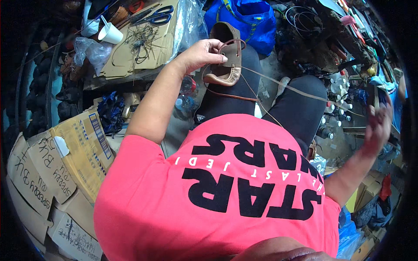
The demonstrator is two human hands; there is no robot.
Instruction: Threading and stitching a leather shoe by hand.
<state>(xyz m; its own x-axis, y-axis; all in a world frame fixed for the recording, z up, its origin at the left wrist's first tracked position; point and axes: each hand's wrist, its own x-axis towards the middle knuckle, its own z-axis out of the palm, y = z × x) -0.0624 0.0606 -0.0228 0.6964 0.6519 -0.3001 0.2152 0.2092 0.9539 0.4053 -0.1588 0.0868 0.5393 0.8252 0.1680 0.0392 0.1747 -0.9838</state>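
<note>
A brown leather shoe (228, 65) with a stitched toe rests over my left thigh. My left hand (202, 56) is closed on its side edge, thumb on the leather and fingers behind. Through eyelets near the shoe's opening runs a reddish-brown lace (235, 95), with part of it hanging over my lap. From the shoe a long pale brown lace (287, 87) stretches out to the right across both legs, toward my right hand (379, 122). That hand is far out to the right and smeared by motion; whether its fingers grip the lace cannot be made out.
Scissors (159, 16), tangled dark strands (141, 41) and a white cup (110, 33) lie on cardboard sheets at the upper left. A blue bag (257, 26) stands beyond my knees. Small bottles (337, 98) crowd the right side; cardboard boxes (82, 152) stack at the left.
</note>
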